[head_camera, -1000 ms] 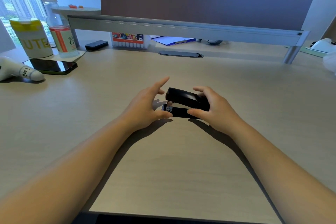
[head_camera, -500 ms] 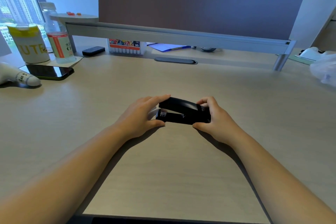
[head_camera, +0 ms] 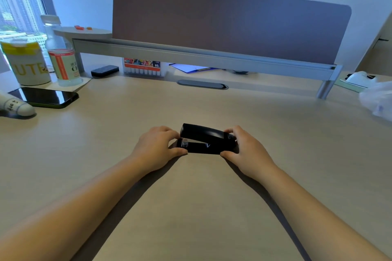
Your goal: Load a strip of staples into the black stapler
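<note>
The black stapler (head_camera: 206,141) lies on the desk in the middle of the head view, its metal nose pointing left and its top arm slightly raised. My left hand (head_camera: 156,148) is curled at the stapler's nose end, thumb under the front and fingers touching the tip. My right hand (head_camera: 246,150) clasps the hinge end, thumb at the near side and fingers over the back. No strip of staples shows; anything inside the stapler is hidden.
A black phone (head_camera: 45,97) and a white object (head_camera: 17,106) lie at the left. A yellow-lidded tub (head_camera: 26,62) and a bottle (head_camera: 61,55) stand behind them. A marker box (head_camera: 142,68) sits under the raised shelf (head_camera: 191,57). A plastic bag (head_camera: 377,99) lies at the right.
My left hand closed from spread fingers onto the stapler's nose end. The stapler's top arm has come down closer to its base. The camera tilted, so everything sits lower in view.
</note>
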A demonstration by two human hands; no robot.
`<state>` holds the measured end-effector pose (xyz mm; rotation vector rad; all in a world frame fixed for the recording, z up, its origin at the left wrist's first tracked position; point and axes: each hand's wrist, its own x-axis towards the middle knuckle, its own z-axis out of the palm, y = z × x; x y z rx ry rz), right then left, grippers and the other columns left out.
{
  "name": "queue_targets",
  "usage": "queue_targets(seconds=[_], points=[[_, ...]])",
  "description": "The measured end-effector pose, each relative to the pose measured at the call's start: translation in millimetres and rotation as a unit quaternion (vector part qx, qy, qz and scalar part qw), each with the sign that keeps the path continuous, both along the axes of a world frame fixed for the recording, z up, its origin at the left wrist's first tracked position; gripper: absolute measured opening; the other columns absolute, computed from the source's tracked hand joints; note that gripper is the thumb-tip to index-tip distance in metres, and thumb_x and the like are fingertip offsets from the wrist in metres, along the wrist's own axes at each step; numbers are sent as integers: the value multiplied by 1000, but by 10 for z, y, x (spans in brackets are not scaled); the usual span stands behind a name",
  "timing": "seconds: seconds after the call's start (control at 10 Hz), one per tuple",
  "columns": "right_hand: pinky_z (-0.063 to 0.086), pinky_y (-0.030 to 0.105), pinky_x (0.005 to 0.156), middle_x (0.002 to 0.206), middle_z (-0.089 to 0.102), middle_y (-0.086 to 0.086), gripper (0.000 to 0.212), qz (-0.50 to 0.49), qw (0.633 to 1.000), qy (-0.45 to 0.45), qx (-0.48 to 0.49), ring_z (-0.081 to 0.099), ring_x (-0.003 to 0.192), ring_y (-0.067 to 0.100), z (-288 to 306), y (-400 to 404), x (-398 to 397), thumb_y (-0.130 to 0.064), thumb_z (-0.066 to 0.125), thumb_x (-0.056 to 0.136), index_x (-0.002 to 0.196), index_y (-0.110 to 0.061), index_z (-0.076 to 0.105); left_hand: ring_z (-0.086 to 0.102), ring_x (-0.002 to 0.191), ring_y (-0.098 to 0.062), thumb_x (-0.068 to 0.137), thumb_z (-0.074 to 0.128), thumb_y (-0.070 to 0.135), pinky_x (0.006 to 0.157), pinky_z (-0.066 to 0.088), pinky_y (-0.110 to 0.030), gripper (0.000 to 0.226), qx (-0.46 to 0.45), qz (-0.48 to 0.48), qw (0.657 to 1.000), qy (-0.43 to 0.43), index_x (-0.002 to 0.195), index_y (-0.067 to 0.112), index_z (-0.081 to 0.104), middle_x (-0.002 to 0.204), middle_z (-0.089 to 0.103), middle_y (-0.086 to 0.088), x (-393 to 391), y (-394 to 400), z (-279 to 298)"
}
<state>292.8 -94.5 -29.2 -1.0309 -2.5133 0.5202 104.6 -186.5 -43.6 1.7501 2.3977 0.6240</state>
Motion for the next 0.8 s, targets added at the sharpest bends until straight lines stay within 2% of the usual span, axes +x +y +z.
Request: queue_targets(seconds=[0.2, 0.6, 0.7, 0.8], points=[[43, 40, 82, 115, 59, 10, 39, -44, 998, -5, 49, 54, 99, 29, -45, 524, -369, -25, 57, 82, 118, -19, 42, 49, 113, -27, 81, 50, 43, 88, 44, -40, 44, -15, 36, 999, 1, 120, 21, 51, 125, 57, -8, -268, 607, 28], [43, 47, 90, 121, 56, 20, 44, -105, 993, 56, 26, 50, 109, 38, -167, 1628, -917, -17, 56, 82, 123, -16, 40, 51, 111, -34, 84, 49, 37, 93, 42, -43, 41, 3, 43, 999, -26, 121, 20, 50, 124, 57, -17, -654, 1796, 4], [43, 47, 93, 124, 54, 20, 47, -98, 993, 67, 23, 49, 112, 38, -198, 1765, -984, -15, 54, 83, 126, -15, 37, 50, 111, -34, 85, 48, 37, 92, 41, -43, 41, 13, 54, 998, -15, 121, 19, 50, 124, 56, -17, -682, 1920, -17], [38, 47, 99, 134, 47, 20, 59, -115, 990, 74, -18, 43, 121, 38, -215, 1777, -980, -16, 53, 84, 135, -15, 24, 47, 114, -37, 85, 46, 39, 94, 40, -44, 44, 9, 71, 997, -8, 122, 14, 47, 127, 53, -19, -666, 1922, -20]])
